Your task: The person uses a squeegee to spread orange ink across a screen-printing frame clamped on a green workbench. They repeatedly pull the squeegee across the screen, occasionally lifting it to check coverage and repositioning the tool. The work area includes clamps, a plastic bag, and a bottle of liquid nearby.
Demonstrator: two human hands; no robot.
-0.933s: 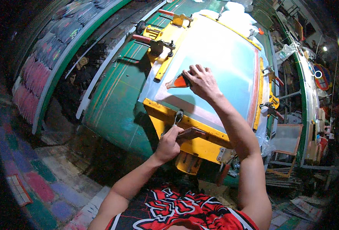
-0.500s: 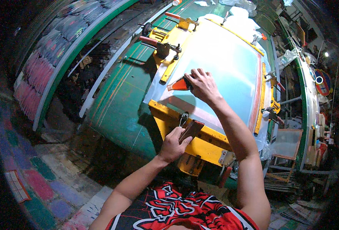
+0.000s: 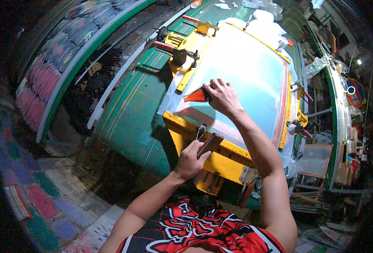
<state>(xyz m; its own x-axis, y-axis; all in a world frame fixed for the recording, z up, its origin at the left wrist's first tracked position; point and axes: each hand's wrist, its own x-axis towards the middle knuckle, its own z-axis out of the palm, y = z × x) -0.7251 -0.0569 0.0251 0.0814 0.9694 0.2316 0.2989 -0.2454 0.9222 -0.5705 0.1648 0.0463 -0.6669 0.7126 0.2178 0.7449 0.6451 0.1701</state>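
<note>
My right hand (image 3: 223,96) is closed round the dark end of a flat, wedge-shaped orange-and-black tool (image 3: 193,97). Its orange end points left over the near-left corner of a pale blue, translucent screen-printing frame (image 3: 241,99); whether it touches the mesh I cannot tell. Close to my body, my left hand (image 3: 190,159) grips a dark reddish-brown flat block (image 3: 211,144), tilted above the front yellow bar (image 3: 226,154). A narrow metal loop (image 3: 200,133) rises beside the fingers, and whether they hold it is unclear. A dark reflection or shadow lies on the mesh below the tool.
Yellow clamps with red handles (image 3: 164,46) stand at the frame's left, with more clamps (image 3: 299,118) at its right. Beneath lies a long green table (image 3: 131,126). White plastic bags (image 3: 267,21) sit beyond the frame. A smaller framed screen (image 3: 315,159) leans at the right.
The orange tool has tipped, showing more of its orange face, and my right hand has dropped slightly toward me. The block in my left hand has turned a little.
</note>
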